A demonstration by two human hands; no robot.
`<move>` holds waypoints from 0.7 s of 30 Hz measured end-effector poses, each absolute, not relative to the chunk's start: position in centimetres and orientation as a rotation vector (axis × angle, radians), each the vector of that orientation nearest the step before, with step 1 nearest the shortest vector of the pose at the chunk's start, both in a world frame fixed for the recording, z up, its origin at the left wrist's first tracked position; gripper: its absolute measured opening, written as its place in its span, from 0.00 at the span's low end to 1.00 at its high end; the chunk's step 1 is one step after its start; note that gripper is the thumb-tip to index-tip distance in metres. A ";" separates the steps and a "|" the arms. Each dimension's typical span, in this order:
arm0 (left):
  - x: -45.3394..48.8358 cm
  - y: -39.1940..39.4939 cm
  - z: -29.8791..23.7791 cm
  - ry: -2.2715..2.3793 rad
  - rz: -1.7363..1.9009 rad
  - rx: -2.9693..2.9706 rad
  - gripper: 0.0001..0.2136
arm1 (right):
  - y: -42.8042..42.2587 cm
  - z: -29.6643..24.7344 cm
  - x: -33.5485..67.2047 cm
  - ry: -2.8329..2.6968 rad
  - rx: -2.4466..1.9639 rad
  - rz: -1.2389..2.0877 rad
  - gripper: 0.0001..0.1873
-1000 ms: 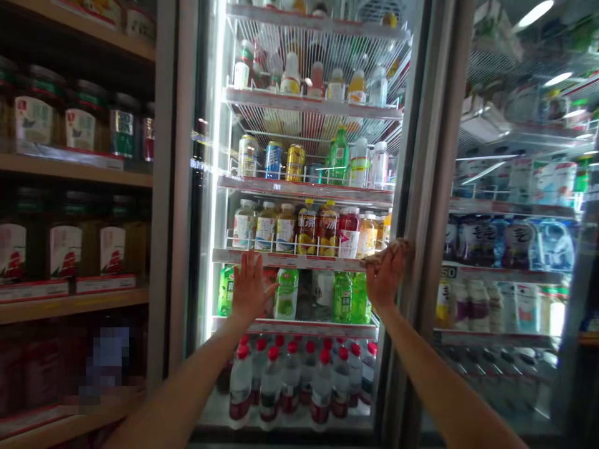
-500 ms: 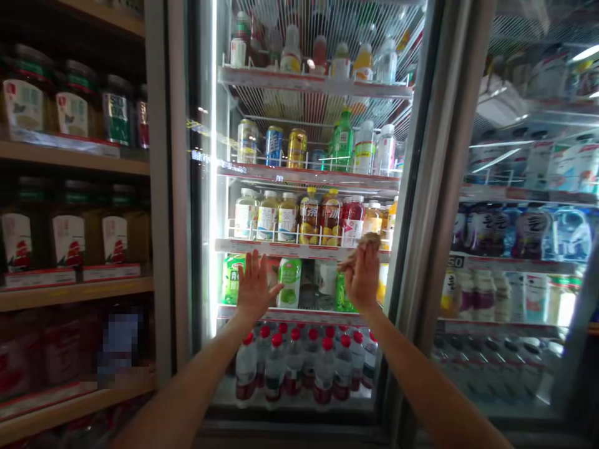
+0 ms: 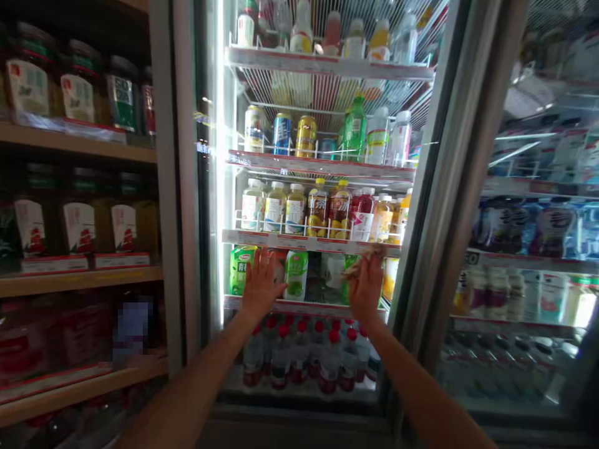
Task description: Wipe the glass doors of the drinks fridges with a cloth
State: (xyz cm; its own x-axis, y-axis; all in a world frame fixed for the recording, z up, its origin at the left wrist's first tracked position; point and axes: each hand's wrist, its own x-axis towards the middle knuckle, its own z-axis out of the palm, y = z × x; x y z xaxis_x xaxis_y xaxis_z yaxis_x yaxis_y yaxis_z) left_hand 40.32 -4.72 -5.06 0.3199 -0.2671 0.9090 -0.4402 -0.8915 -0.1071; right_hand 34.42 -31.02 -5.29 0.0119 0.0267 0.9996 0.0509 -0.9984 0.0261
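My left hand point(image 3: 261, 285) is raised with its fingers spread, palm toward the glass door point(image 3: 204, 187) of a lit drinks cooler; I cannot tell whether it touches. A crumpled brownish cloth point(image 3: 373, 252) is under the fingers of my right hand point(image 3: 365, 292), held up against the door at the right. Behind the hands stand green juice packs point(image 3: 296, 274) on a lower shelf. Just above them runs a white shelf edge point(image 3: 299, 241) with bottled drinks point(image 3: 318, 209).
Red-capped bottles point(image 3: 329, 362) fill the cooler's bottom. Cans point(image 3: 282, 134) and more bottles stand higher up. A metal door frame point(image 3: 461, 187) separates a second cooler at the right. Wooden shelves point(image 3: 79, 274) with large bottles are at the left.
The view has shifted, so the shelves sit higher and a little to the right. My right hand and the cloth are slightly lower against the shelf edge. My left hand stays spread.
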 end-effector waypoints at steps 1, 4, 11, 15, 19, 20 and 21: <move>40.2 -4.7 -5.0 -0.655 1.624 2.418 0.39 | -29.4 -5.7 34.7 -0.220 -2.313 -2.152 0.33; 40.0 -4.6 -4.9 -0.653 1.621 2.429 0.39 | -26.9 -6.2 35.0 -0.518 -2.525 -2.026 0.30; 39.6 -4.6 -4.8 -0.662 1.530 2.476 0.40 | -35.5 -5.4 33.2 0.204 -2.141 -2.190 0.33; 39.3 -4.8 -4.8 -0.631 1.529 2.453 0.38 | -32.8 -6.8 33.2 -0.222 -2.373 -2.106 0.35; 39.0 -4.6 -5.3 -0.656 1.506 2.465 0.41 | -31.8 -7.2 33.1 -0.437 -2.531 -1.986 0.34; 39.0 -4.5 -5.5 -0.680 1.490 2.479 0.42 | -32.7 -6.9 32.9 -0.340 -2.472 -2.023 0.34; 39.0 -4.4 -5.7 -0.697 1.476 2.491 0.42 | -33.7 -6.7 32.7 -0.223 -2.393 -2.068 0.34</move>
